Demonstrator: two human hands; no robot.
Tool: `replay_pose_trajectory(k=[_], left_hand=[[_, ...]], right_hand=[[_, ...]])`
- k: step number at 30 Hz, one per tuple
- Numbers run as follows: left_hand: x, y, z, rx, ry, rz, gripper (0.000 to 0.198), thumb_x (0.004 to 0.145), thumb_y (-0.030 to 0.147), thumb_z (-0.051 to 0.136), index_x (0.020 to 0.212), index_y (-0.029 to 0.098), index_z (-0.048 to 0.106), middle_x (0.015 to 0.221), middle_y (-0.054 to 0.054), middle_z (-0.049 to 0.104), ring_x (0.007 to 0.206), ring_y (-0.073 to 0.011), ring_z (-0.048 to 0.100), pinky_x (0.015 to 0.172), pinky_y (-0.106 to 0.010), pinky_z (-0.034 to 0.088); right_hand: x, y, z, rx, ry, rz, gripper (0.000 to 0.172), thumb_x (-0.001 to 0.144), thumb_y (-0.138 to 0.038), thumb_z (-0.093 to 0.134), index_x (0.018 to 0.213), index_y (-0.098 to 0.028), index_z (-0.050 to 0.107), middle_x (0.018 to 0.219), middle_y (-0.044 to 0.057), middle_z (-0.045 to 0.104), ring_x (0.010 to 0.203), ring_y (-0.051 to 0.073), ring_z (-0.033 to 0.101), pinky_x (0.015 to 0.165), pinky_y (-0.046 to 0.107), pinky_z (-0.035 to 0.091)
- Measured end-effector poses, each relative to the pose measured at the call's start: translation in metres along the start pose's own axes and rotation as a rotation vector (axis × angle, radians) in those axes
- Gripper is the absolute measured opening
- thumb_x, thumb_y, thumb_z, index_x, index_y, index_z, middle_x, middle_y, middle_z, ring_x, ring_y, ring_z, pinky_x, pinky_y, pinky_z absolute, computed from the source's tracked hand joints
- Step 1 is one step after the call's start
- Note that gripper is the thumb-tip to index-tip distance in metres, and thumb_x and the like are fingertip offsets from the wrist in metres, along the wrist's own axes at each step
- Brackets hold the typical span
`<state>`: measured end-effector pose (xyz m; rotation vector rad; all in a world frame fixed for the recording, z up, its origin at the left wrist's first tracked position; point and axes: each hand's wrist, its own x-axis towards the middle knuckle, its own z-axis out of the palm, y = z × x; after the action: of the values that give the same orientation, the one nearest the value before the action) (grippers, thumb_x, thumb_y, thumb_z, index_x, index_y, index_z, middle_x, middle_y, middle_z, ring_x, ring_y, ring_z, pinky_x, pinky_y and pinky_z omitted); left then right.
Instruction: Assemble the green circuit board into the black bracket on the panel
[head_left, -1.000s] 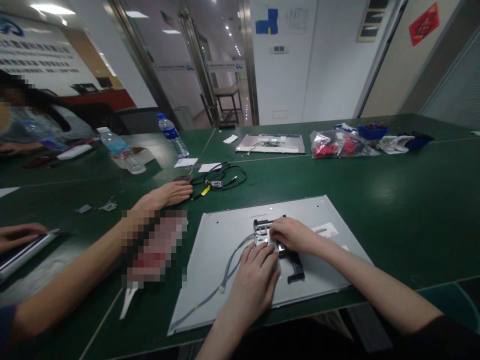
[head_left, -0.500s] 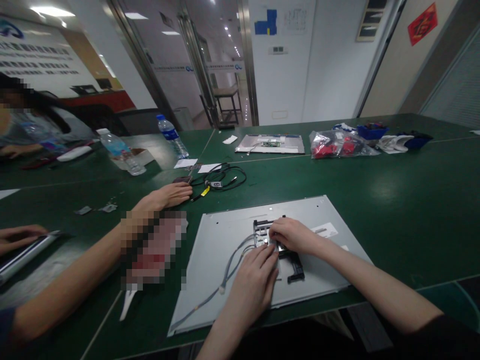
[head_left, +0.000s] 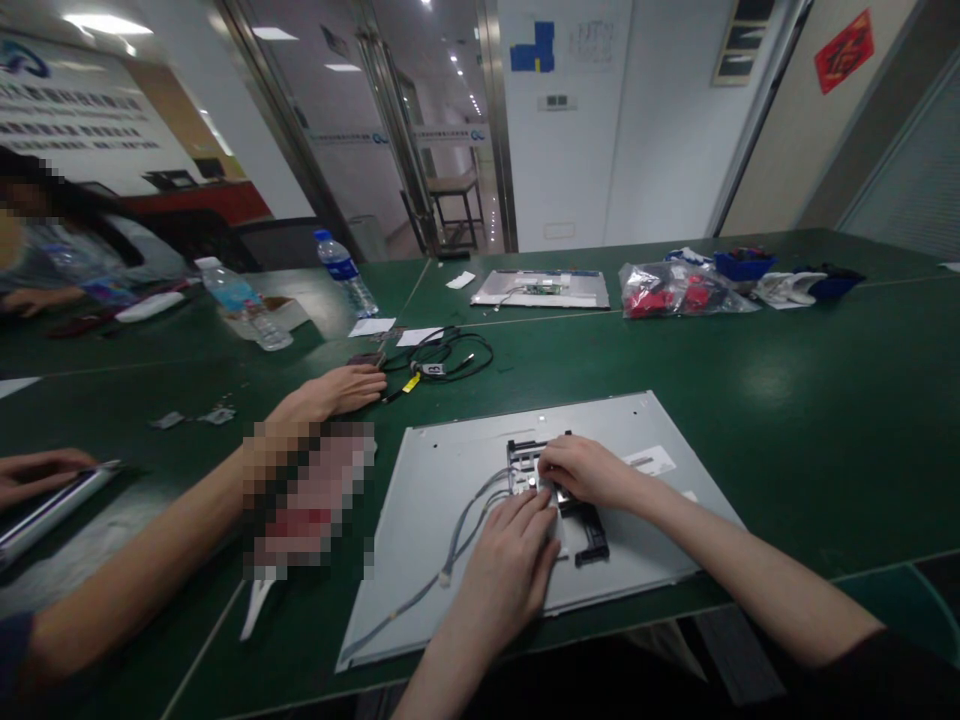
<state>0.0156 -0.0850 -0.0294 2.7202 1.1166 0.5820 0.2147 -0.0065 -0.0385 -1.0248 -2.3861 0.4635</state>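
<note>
A flat grey-white metal panel [head_left: 435, 455], which looks like the back of a display, lies before me on the green table. A black plastic bracket [head_left: 592, 535] sits on its middle around small boards, and a grey cable [head_left: 454, 535] runs from there to the panel's near left corner. My left hand [head_left: 510, 550] rests with fingertips closed together at the bracket's near left side. My right hand [head_left: 589, 470] bends over the bracket from the right, fingers pinched. What either hand grips is hidden beneath the fingers.
A co-worker's hand [head_left: 337, 392] reaches to a coiled black cable [head_left: 465, 375]. Another hand [head_left: 45, 475] touches a silver bar-like object [head_left: 56, 515] at left. Bottles [head_left: 349, 275], a second panel [head_left: 495, 290] and a plastic bag with red items [head_left: 679, 290] stand further back.
Almost nothing differs. My left thumb and fingers have shifted very slightly at the bracket; my right hand stays in place.
</note>
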Motion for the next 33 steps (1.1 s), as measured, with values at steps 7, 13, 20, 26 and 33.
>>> replay_pose_trajectory(k=[7,13,20,26,33], left_hand=[[-0.0001,0.0022,-0.0011,0.004,0.013,-0.017,0.029,0.091,0.015,0.050,0.120,0.020,0.057,0.132,-0.010,0.055,0.123,-0.0277,0.050,0.105,-0.048,0.044],[0.0005,0.0032,-0.0026,-0.003,0.040,-0.032,0.026,0.090,0.016,0.052,0.114,0.020,0.057,0.118,-0.009,0.059,0.117,-0.0288,0.052,0.102,-0.050,0.045],[0.0016,0.0026,-0.0004,-0.011,0.050,-0.048,0.030,0.088,0.016,0.055,0.117,0.019,0.055,0.122,-0.010,0.059,0.114,-0.0282,0.053,0.100,-0.049,0.045],[0.0006,0.0009,-0.0004,-0.010,0.037,-0.025,0.030,0.089,0.018,0.054,0.119,0.019,0.056,0.121,-0.009,0.060,0.115,-0.0274,0.053,0.102,-0.049,0.044],[0.0010,0.0018,-0.0012,-0.016,0.121,0.009,0.023,0.091,0.016,0.051,0.111,0.019,0.062,0.113,-0.007,0.066,0.110,-0.0253,0.057,0.101,-0.050,0.044]], right_hand=[[0.0002,0.0000,0.0005,0.002,-0.008,0.002,0.012,0.089,-0.008,0.058,0.090,-0.017,0.064,0.090,0.005,0.067,0.087,0.018,0.059,0.079,0.028,0.044],[0.0004,-0.0011,-0.0005,-0.001,-0.010,0.008,0.011,0.089,-0.008,0.058,0.090,-0.017,0.064,0.090,0.005,0.067,0.087,0.017,0.059,0.079,0.027,0.044],[0.0005,-0.0012,-0.0006,-0.005,-0.011,0.006,0.011,0.089,-0.008,0.057,0.089,-0.017,0.064,0.089,0.005,0.066,0.085,0.017,0.059,0.078,0.027,0.043],[-0.0005,-0.0016,-0.0010,-0.005,-0.008,0.005,0.011,0.091,-0.010,0.056,0.090,-0.017,0.064,0.089,0.005,0.066,0.086,0.017,0.058,0.078,0.027,0.044],[-0.0007,-0.0015,-0.0015,-0.010,-0.010,0.006,0.010,0.090,-0.010,0.057,0.091,-0.017,0.064,0.090,0.005,0.066,0.086,0.017,0.058,0.078,0.027,0.044]])
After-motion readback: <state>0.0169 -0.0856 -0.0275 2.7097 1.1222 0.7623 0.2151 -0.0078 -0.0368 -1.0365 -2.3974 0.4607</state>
